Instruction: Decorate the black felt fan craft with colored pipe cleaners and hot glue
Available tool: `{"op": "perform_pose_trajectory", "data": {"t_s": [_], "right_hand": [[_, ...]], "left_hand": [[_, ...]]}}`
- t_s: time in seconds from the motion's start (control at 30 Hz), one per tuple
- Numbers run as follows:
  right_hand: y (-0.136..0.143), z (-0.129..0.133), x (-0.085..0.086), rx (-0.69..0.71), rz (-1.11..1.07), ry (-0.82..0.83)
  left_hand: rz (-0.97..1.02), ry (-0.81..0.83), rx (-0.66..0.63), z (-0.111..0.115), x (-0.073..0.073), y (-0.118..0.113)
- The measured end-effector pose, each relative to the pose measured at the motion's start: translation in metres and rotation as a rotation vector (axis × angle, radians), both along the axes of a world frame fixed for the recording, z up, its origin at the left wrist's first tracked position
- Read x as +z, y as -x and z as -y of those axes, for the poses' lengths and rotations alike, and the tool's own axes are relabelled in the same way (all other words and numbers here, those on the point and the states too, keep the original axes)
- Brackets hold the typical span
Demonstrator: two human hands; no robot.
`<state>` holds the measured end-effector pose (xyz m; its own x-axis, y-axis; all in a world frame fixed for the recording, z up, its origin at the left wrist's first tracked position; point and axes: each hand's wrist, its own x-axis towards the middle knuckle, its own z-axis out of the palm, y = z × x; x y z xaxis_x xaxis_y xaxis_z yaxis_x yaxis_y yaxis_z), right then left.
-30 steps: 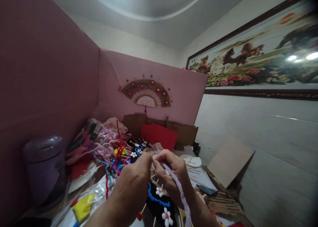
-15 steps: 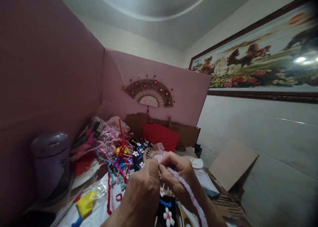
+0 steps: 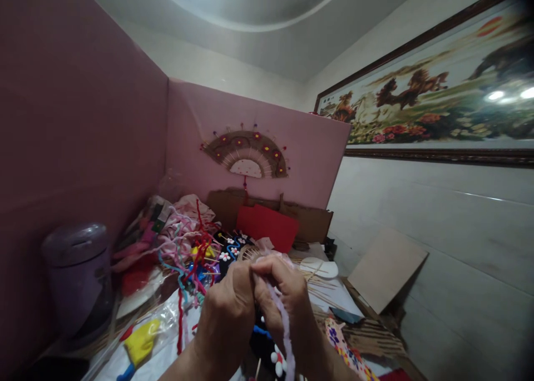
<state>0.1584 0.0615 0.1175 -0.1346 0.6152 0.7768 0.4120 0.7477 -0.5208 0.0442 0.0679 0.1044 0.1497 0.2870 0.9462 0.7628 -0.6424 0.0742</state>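
My left hand (image 3: 227,311) and my right hand (image 3: 283,303) meet thumb to thumb at the lower middle. Both are closed. A pale lilac fuzzy strip (image 3: 286,336) comes out from between the fingers of my right hand and hangs down over the palm. What the left fingertips pinch is hidden. Beneath and behind the hands lies a black fan-shaped piece (image 3: 224,265) with white flowers, blue squiggles and thin sticks. Part of it, with a white flower (image 3: 278,361), shows below my hands.
Tangled pink, red and blue fuzzy strips (image 3: 196,247) lie left, near yellow clay (image 3: 142,339) and a lilac canister (image 3: 79,281). Behind are red card (image 3: 267,225) and a brown fan (image 3: 250,153) on a pink panel. Thin sticks (image 3: 325,292) lie on the right.
The view has shifted slightly. Both hands have moved a little left in the picture, still together, and the lilac strip now hangs more steeply. Thin sticks and a flower-patterned piece show more at right.
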Motion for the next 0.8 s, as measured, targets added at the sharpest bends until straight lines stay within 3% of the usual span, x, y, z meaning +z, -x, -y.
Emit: {"op": "perform_pose_trajectory", "data": {"t_s": [0.1, 0.23, 0.43, 0.57, 0.8], "right_hand": [[0.003, -0.002, -0.003, -0.042, -0.095, 0.078], [0.001, -0.008, -0.003, -0.012, -0.194, 0.276], [-0.009, -0.013, 0.01, 0.252, -0.409, 0.594], [-0.01, -0.009, 0.015, 0.284, -0.402, 0.615], [-0.009, -0.005, 0.019, 0.243, -0.403, 0.618]], "left_hand": [[0.021, 0.016, -0.036, -0.004, -0.007, -0.004], [0.058, 0.134, -0.203, -0.007, -0.008, -0.004], [0.476, 0.61, -0.564, -0.005, 0.013, 0.01], [0.703, 0.888, -0.703, -0.006, 0.021, 0.013], [0.683, 1.005, -0.759, -0.009, 0.028, 0.016]]}}
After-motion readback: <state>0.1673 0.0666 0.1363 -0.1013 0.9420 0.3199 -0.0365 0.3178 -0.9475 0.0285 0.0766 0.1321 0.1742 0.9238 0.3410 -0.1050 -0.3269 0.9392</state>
